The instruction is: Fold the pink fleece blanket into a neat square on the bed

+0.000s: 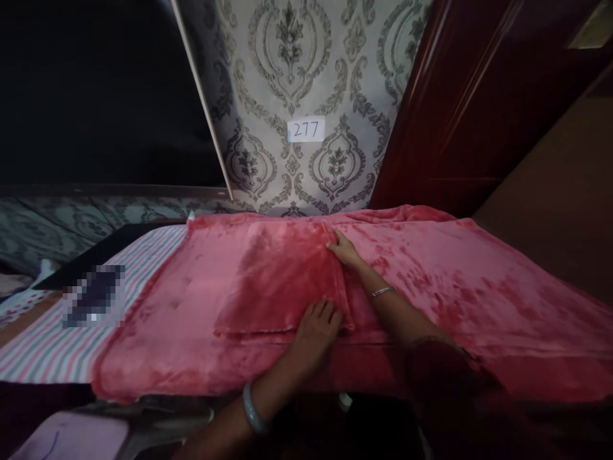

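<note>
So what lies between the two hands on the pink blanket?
In the head view, only the blanket's folded-over flap edge runs between the left hand and the right hand; nothing else lies on the pink blanket there.

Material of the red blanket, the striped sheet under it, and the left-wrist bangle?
Red blanket: looks like plush fleece; soft sheen and brushed shading in the nap. Striped sheet: seems flat woven fabric, matte, no pile showing. Bangle: pale, smooth, glossy; jade, glass or plastic, cannot tell. Left hand and right hand press the folded layer.
</note>
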Motion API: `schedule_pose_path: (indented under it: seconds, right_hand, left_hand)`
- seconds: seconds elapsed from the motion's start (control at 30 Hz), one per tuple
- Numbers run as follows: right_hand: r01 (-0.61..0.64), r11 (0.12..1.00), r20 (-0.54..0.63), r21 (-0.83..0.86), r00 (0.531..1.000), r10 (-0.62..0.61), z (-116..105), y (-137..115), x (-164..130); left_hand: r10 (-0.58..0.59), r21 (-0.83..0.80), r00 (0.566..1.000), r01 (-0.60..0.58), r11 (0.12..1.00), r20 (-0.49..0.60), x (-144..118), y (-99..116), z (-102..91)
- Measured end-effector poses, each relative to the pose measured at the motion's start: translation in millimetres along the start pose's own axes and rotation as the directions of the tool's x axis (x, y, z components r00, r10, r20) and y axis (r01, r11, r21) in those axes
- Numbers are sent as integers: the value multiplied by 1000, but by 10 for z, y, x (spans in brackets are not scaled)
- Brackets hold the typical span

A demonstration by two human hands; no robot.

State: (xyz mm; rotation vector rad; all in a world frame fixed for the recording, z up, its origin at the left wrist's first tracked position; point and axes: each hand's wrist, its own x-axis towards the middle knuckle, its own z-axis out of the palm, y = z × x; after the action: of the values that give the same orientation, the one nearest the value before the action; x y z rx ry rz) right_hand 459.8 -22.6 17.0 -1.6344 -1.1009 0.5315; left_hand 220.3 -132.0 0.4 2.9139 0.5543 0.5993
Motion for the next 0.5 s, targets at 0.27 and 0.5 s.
schedule_pose_path:
  seconds: [0.27,0.5]
  right_hand:
    - [53,996,65,-72,997,-48,-132,129,-941]
    - [-110,975,230,191,971,64,-185,-217,-1470]
  left_hand:
    - [118,-52,987,-124,991,-105,-290,10,-218]
    - [133,-145,987,-146,979,-96,-672,-12,-286]
